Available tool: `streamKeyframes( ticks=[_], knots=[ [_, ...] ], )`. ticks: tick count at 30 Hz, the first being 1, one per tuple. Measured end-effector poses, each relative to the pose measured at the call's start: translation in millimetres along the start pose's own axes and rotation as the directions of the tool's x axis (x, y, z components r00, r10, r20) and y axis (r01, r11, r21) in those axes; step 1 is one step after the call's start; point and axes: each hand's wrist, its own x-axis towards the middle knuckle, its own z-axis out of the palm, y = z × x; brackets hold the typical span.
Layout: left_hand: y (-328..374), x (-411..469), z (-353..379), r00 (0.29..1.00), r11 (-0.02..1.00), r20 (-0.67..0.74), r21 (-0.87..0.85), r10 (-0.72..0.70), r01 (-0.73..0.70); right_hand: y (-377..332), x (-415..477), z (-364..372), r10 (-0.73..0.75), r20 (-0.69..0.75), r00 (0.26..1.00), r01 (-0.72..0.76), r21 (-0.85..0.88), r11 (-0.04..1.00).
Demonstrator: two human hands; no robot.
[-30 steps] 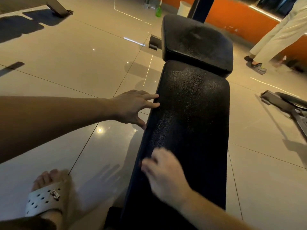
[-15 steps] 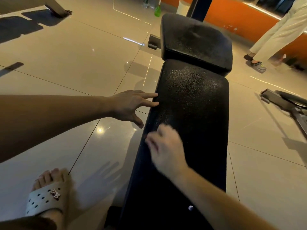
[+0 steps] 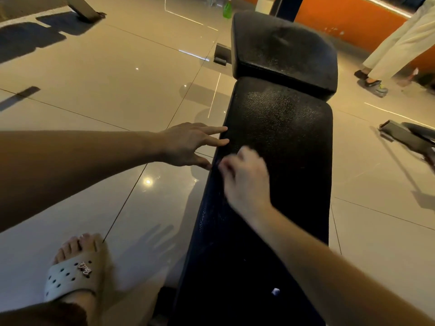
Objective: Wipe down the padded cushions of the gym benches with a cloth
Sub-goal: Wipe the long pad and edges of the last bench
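Wipe judged approx. midway: right hand (image 3: 244,182), curled w/ no cloth discernible, is pressed on long cushion (image 3: 277,137) nr left edge, steadied by splayed left hand (image 3: 188,144); head pad (image 3: 282,52) apparently left.

We rest our left hand (image 3: 188,144) on the edge of the black bench cushion (image 3: 282,142); our right hand (image 3: 244,182) presses curled on it.
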Motion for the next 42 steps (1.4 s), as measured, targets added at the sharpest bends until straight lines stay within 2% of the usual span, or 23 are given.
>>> streamKeyframes(
  ticks=[1, 3, 5, 6, 8, 10, 11, 13, 15, 17, 19, 21, 23, 24, 25, 27, 28, 30, 32, 34, 36, 39, 42],
  knots=[
    [-1, 0, -1, 1.0, 1.0, 0.005, 0.004, 0.007, -0.007, -12, -30, -4, -0.113, 0.076, 0.991, 0.107, 0.072, 0.992],
    [0, 0, -1, 1.0, 1.0, 0.014, 0.008, 0.003, -0.004, -24, -83, -20, -0.366, 0.243, 0.898, 0.326, 0.191, 0.926],
    [2, 0, 0, 1.0, 1.0, 0.016, 0.015, -0.006, 0.005, -16, -102, -32, -0.544, 0.326, 0.773, 0.502, 0.21, 0.839],
    [3, -1, 1, 1.0, 1.0, 0.014, 0.016, -0.006, 0.006, -5, -94, -34, -0.581, 0.324, 0.747, 0.555, 0.178, 0.813],
    [3, -3, 1, 1.0, 1.0, 0.007, 0.021, -0.004, 0.003, 20, -58, -29, -0.498, 0.252, 0.83, 0.503, 0.051, 0.863],
    [5, -4, 2, 1.0, 1.0, 0.007, 0.026, -0.005, 0.005, 51, -9, -28, -0.277, 0.086, 0.957, 0.286, -0.109, 0.952],
    [7, -5, 2, 1.0, 1.0, 0.009, 0.03, -0.008, 0.007, 65, 10, -28, -0.143, 0.023, 0.989, 0.145, -0.167, 0.975],
    [10, -5, 3, 1.0, 0.999, 0.011, 0.042, -0.015, 0.015, 72, 22, -24, 0.071, -0.046, 0.996, -0.078, -0.183, 0.98],
    [13, -6, 0, 1.0, 0.998, 0.013, 0.059, -0.024, 0.023, 46, 5, -17, 0.16, -0.084, 0.984, -0.173, -0.171, 0.97],
    [18, -8, -2, 0.999, 0.995, 0.013, 0.094, -0.037, 0.036, 10, -42, -12, 0.124, -0.014, 0.992, -0.124, -0.078, 0.989],
    [24, -10, -3, 0.999, 0.991, 0.008, 0.129, -0.048, 0.047, -22, -103, -20, -0.053, 0.118, 0.992, 0.046, 0.061, 0.997],
    [31, -14, -2, 0.999, 0.988, 0.003, 0.144, -0.051, 0.05, -34, -152, -36, -0.274, 0.254, 0.927, 0.241, 0.155, 0.958],
    [37, -20, -1, 0.999, 0.988, 0.005, 0.147, -0.048, 0.047, -15, -156, -46, -0.452, 0.316, 0.834, 0.431, 0.139, 0.892],
    [39, -23, -2, 0.999, 0.989, 0.007, 0.145, -0.044, 0.043, 3, -142, -46, -0.447, 0.3, 0.842, 0.445, 0.081, 0.892],
    [43, -27, -1, 0.999, 0.989, 0.012, 0.145, -0.038, 0.036, 21, -123, -44, -0.377, 0.247, 0.893, 0.388, 0.006, 0.922],
    [50, -35, 1, 0.999, 0.987, 0.035, 0.161, -0.034, 0.027, 57, -72, -46, -0.132, 0.084, 0.988, 0.143, -0.135, 0.98],
    [54, -40, 4, 0.998, 0.984, 0.048, 0.177, -0.037, 0.028, 72, -52, -48, 0.004, 0.032, 0.999, 0.002, -0.175, 0.985],
    [65, -49, 10, 0.997, 0.979, 0.07, 0.203, -0.046, 0.031, 77, -35, -46, 0.218, -0.053, 0.974, -0.224, -0.159, 0.962],
    [75, -59, 16, 0.994, 0.977, 0.089, 0.209, -0.06, 0.04, 50, -50, -37, 0.324, -0.103, 0.94, -0.337, -0.145, 0.93],
    [83, -68, 20, 0.991, 0.974, 0.106, 0.22, -0.082, 0.057, 8, -88, -28, 0.256, -0.044, 0.966, -0.259, -0.086, 0.962],
    [93, -72, 22, 0.983, 0.968, 0.144, 0.239, -0.111, 0.075, -31, -139, -29, 0.05, 0.124, 0.991, -0.051, 0.007, 0.999],
    [106, -74, 24, 0.98, 0.958, 0.144, 0.271, -0.136, 0.093, -31, -175, -46, -0.187, 0.27, 0.945, 0.172, 0.077, 0.982],
    [119, -78, 30, 0.984, 0.953, 0.123, 0.291, -0.126, 0.085, 27, -153, -57, -0.025, 0.151, 0.988, 0.029, -0.022, 0.999]
  ],
)
